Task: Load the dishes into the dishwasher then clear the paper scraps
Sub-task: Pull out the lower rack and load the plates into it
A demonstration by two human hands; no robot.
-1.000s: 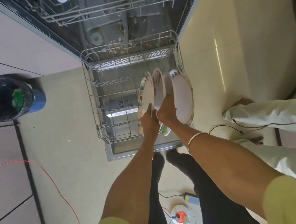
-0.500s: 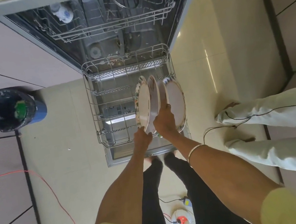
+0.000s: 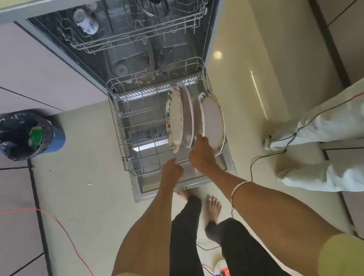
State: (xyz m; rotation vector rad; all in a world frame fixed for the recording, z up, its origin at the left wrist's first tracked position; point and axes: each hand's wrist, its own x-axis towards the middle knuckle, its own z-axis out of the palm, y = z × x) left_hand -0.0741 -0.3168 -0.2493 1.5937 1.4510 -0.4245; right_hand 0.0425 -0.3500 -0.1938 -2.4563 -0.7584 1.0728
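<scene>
Currently, dishwasher (image 3: 131,40): standing open at 12 o'clock, door down, lower rack (image 3: 129,131) pulled out over it.
Plates (image 3: 193,115): four standing on edge in the right half of the lower rack, at 1 o'clock from the hands; the two left ones are leaning together, the rightmost is standing slightly apart.
Right hand (image 3: 202,156): reaching to the plates' near rims, fingers (image 3: 201,139) curling against the edge between the middle plates; a full grip cannot be told.
Left hand (image 3: 171,169): hovering just below the leftmost plate's rim, fingers loosely bent, holding nothing.
Upper rack (image 3: 138,27): carrying a white cup (image 3: 85,20) with blue marks at 11 o'clock.
Bin (image 3: 28,135): sitting on the floor at 9 o'clock, black liner, something green inside.
Second person (image 3: 338,135): pale trouser legs showing at 3 o'clock.
Red cable (image 3: 55,221): running across the floor at 8 o'clock.
</scene>
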